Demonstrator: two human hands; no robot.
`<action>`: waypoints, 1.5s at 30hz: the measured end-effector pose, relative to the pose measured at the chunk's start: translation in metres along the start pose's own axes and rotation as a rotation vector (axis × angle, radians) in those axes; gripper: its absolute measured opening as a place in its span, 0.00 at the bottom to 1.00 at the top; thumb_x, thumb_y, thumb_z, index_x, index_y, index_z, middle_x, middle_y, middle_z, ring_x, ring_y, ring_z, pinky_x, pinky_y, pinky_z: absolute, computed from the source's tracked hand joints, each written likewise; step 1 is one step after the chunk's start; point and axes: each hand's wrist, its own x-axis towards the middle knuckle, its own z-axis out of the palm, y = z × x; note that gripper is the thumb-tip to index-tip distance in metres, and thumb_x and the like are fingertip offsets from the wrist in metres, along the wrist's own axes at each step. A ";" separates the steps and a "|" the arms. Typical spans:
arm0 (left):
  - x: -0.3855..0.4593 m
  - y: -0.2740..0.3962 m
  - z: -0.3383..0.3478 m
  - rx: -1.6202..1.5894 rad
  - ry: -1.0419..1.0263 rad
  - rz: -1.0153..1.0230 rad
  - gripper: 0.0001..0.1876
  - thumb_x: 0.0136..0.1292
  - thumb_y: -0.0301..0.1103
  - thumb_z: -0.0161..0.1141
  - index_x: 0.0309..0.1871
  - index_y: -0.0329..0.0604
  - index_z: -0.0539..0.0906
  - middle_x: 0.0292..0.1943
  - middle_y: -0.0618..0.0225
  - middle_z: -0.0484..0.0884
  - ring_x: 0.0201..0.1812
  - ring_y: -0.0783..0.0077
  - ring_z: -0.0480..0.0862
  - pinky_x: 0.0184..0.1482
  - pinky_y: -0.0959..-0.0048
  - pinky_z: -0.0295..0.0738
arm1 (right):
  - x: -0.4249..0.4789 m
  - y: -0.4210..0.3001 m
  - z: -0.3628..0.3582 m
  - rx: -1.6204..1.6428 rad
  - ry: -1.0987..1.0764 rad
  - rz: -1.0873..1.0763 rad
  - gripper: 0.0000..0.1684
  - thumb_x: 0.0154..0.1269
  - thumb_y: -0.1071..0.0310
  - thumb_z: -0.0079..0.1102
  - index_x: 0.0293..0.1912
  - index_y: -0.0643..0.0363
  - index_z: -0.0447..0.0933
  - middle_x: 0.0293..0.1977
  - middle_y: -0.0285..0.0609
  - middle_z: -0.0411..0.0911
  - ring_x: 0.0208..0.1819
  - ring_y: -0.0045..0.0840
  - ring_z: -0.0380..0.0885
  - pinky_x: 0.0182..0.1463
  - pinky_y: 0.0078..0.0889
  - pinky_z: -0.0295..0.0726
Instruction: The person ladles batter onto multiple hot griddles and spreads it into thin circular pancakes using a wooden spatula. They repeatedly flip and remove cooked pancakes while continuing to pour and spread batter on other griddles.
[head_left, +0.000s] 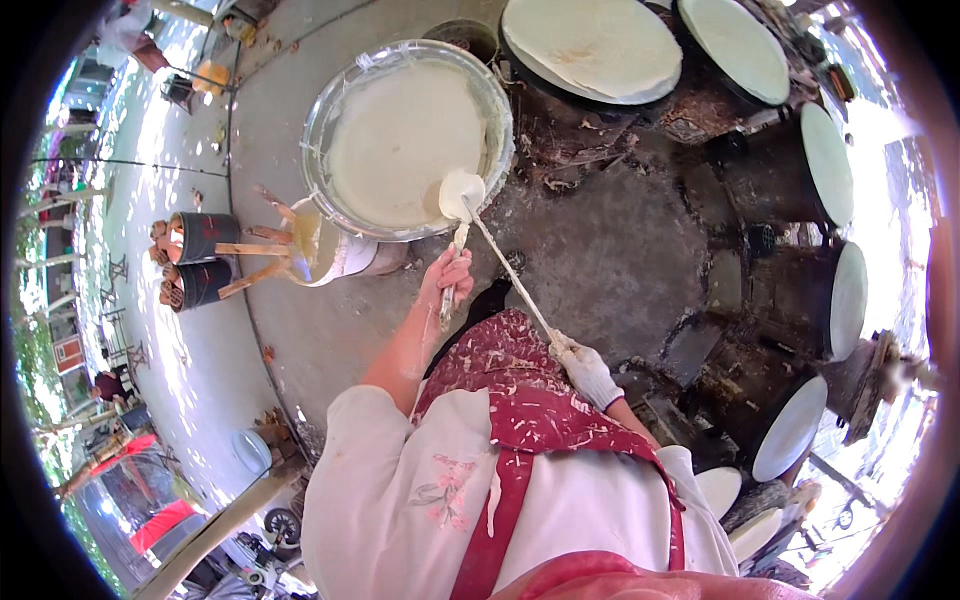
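Observation:
My bare left hand (454, 281) grips the short handle of a batter-coated tool (460, 236), its upper end against the ladle's bowl. My right hand (589, 371), in a white knit glove, holds the far end of the long, batter-crusted handle of a ladle (510, 266). The ladle's pale bowl (459, 193) is over the near right edge of the batter. The thick, cream-coloured batter (409, 142) fills much of a wide metal basin (319, 150) with clear plastic around its rim. Whether the short tool has a blade is hidden.
Round griddles bearing pale layers, such as the large one (592, 49) and another (827, 165), curve around the right on dark, drum-like stoves. Left of me stand a bucket (326, 255) with wooden-handled tools and black buckets (208, 236) beside perforated briquettes. A wooden pole (217, 529) crosses the lower left.

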 end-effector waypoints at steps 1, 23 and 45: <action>-0.013 -0.011 0.017 0.028 -0.001 0.031 0.17 0.80 0.44 0.50 0.49 0.36 0.72 0.17 0.86 0.59 0.11 0.90 0.59 0.20 0.82 0.52 | -0.010 0.011 0.001 0.002 0.030 -0.033 0.35 0.72 0.37 0.49 0.71 0.42 0.71 0.52 0.56 0.83 0.55 0.38 0.83 0.59 0.34 0.77; 0.034 -0.130 0.355 1.670 -0.112 0.449 0.16 0.82 0.40 0.46 0.40 0.35 0.75 0.20 0.76 0.64 0.14 0.85 0.60 0.16 0.81 0.50 | -0.106 0.053 -0.139 0.937 0.895 -0.259 0.27 0.70 0.65 0.66 0.66 0.59 0.76 0.30 0.22 0.75 0.24 0.05 0.66 0.26 0.12 0.64; 0.012 -0.678 0.447 1.644 -0.746 -1.070 0.18 0.81 0.42 0.45 0.44 0.32 0.74 0.20 0.82 0.61 0.13 0.88 0.59 0.18 0.80 0.56 | -0.446 0.065 0.001 1.227 2.067 -0.326 0.31 0.72 0.65 0.65 0.69 0.66 0.71 0.59 0.41 0.80 0.55 0.18 0.77 0.60 0.20 0.74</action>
